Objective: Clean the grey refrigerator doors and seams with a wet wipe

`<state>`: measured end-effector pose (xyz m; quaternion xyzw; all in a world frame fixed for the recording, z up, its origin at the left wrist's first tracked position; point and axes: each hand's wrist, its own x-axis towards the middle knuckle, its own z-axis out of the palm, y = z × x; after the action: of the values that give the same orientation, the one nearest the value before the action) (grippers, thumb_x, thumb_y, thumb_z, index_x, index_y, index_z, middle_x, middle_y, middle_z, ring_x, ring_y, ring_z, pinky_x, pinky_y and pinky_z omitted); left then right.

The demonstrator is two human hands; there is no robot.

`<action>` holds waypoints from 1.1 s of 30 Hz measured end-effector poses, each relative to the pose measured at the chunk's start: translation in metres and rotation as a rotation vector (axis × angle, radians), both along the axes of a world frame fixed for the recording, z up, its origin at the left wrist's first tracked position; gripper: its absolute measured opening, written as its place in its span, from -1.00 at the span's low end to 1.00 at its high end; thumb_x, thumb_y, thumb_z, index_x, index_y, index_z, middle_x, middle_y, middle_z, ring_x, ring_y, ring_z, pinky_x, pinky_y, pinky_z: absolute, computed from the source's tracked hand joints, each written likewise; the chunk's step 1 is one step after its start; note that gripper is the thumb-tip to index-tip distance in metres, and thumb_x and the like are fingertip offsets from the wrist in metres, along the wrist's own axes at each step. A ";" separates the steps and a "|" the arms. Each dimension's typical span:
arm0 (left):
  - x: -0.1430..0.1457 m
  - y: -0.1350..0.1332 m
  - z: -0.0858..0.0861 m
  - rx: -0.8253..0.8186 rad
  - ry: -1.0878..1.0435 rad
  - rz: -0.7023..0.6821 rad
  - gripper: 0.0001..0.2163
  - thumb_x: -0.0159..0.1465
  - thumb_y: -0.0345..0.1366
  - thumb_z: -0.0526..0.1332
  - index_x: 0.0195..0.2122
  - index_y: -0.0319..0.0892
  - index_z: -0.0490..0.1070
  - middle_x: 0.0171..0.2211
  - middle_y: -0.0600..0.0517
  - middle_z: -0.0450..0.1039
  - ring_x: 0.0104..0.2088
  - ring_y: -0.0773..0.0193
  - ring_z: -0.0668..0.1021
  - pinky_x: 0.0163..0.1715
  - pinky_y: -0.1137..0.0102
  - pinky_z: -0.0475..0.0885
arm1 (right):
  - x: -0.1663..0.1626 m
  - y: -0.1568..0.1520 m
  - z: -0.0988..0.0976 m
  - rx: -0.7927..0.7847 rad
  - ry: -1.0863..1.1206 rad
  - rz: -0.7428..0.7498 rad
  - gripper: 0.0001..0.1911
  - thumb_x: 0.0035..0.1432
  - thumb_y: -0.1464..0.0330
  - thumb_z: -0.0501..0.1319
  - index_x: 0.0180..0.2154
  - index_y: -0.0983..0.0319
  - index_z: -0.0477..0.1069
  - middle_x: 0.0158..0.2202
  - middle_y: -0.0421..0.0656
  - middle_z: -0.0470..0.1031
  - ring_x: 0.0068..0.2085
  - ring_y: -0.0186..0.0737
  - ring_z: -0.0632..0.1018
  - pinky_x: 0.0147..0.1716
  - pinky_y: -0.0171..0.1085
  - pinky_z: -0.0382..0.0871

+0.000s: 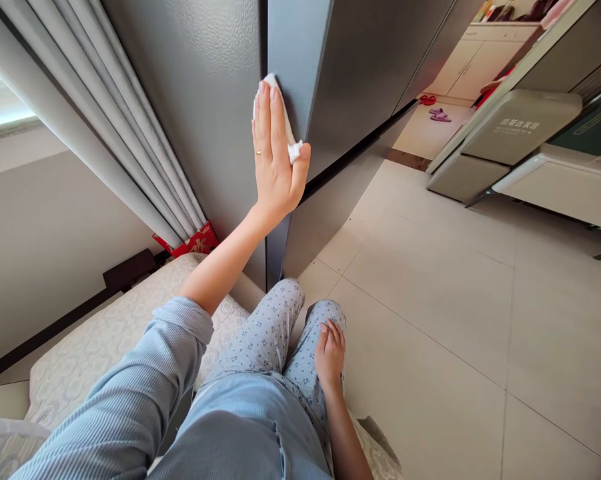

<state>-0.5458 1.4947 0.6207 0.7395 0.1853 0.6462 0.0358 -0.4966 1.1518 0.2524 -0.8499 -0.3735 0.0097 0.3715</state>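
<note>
My left hand [277, 150] presses a folded white cloth [295, 148] against the door edge of a grey refrigerator [360, 73]. The fingers lie together over the cloth and point up, and its white rim shows past the fingertips and by the thumb. Most of the cloth is hidden under the palm. A ring is on one finger. Down at my lap, my right hand [331, 357] rests flat on my knee, fingers stretched out and holding nothing. The patterned trousers [260, 327] are under it.
Left of the refrigerator hang grey curtains [105, 113] beside a window. Below them are a red box [197, 241] and a quilted cover [90, 333]. Tiled floor [430, 320] spreads to the right, with a grey bin [523, 127], a white table [565, 187] and slippers [440, 115] further off.
</note>
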 end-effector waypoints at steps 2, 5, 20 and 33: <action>-0.001 0.000 -0.018 -0.001 0.019 0.003 -0.29 0.46 0.25 -0.39 0.53 0.08 -0.56 0.55 0.08 -0.40 0.53 0.05 -0.30 0.53 0.05 -0.21 | 0.000 0.000 0.002 -0.004 0.001 0.000 -0.21 0.47 0.01 -0.22 -0.04 0.40 0.63 0.19 0.09 0.51 0.29 0.01 0.41 0.40 0.06 0.19; -0.002 -0.004 -0.041 0.010 0.010 0.013 -0.31 0.48 0.20 -0.37 0.53 0.07 -0.54 0.55 0.06 -0.42 0.53 0.05 -0.27 0.53 0.03 -0.20 | -0.001 0.000 0.004 -0.013 0.021 -0.002 -0.22 0.48 0.01 -0.21 -0.03 0.39 0.63 0.21 0.08 0.50 0.30 0.00 0.40 0.40 0.06 0.19; -0.003 -0.026 -0.122 -0.126 0.024 0.025 -0.26 0.49 0.19 -0.35 0.55 -0.10 -0.48 0.54 -0.16 -0.23 0.54 0.07 -0.15 0.53 0.04 -0.09 | -0.002 0.000 0.007 -0.022 0.020 0.001 -0.24 0.48 0.05 -0.23 -0.02 0.41 0.62 0.20 0.09 0.50 0.31 0.00 0.38 0.41 0.06 0.16; -0.025 -0.031 -0.287 -0.419 0.289 0.050 -0.06 0.40 0.34 -0.19 0.47 -0.45 -0.09 0.45 -0.51 -0.09 0.53 -0.08 -0.08 0.50 -0.03 -0.03 | -0.003 -0.001 0.012 -0.018 0.000 -0.010 -0.28 0.49 0.07 -0.19 -0.03 0.39 0.62 0.19 0.05 0.52 0.29 -0.01 0.41 0.39 0.04 0.21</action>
<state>-0.5704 1.4640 0.3332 0.7957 0.3365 0.4822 0.1453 -0.4991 1.1511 0.2641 -0.8550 -0.3692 0.0113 0.3641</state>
